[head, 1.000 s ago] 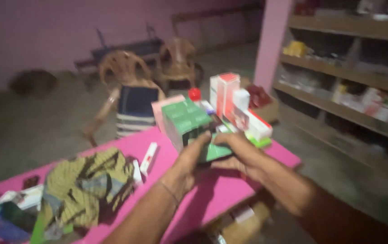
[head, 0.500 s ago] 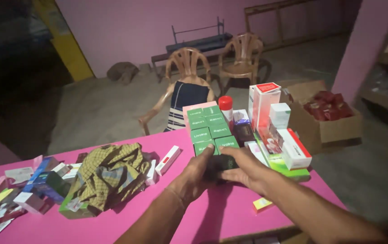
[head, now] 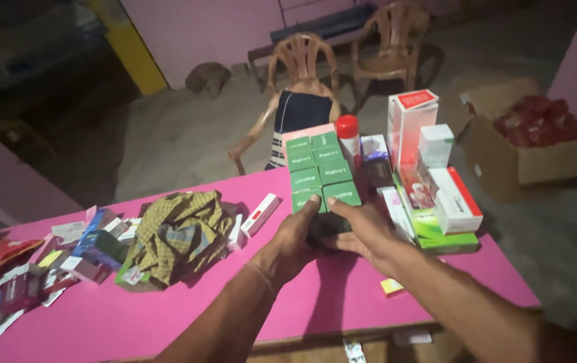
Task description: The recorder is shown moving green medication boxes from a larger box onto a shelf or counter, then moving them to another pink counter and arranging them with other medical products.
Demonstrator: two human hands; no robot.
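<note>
**Both hands closed on a stack of green boxes**

Squarely at mid-table: left hand (head: 293,240) and right hand (head: 363,228) pressed together around the near end of a stack of green boxes (head: 320,174), fingertips touching the closest two cartons, palms clamped on the darker lower part of the pile. Stack resting on the pink table (head: 187,316), two columns wide, running away toward the far edge.

Just right of the stack: a red-capped white bottle (head: 349,138) standing upright, then a tall red-and-white carton (head: 410,128), a small white box (head: 435,145) and a flat white-and-red box (head: 456,201) lying on a lime-green package (head: 439,232). Near the right forearm, a small yellow slip (head: 391,286) flat on the tabletop.

Left of the hands: a slim white-and-red box (head: 260,214), then a crumpled yellow-and-brown checked cloth (head: 177,233), then a loose scatter of small colourful packets (head: 66,255) out to the table's left end.

Beyond the table: a brown plastic chair (head: 300,79) with a dark striped cloth over the seat, a second chair (head: 389,40) behind it, and an open cardboard carton (head: 533,144) of red items on the floor at right.
</note>
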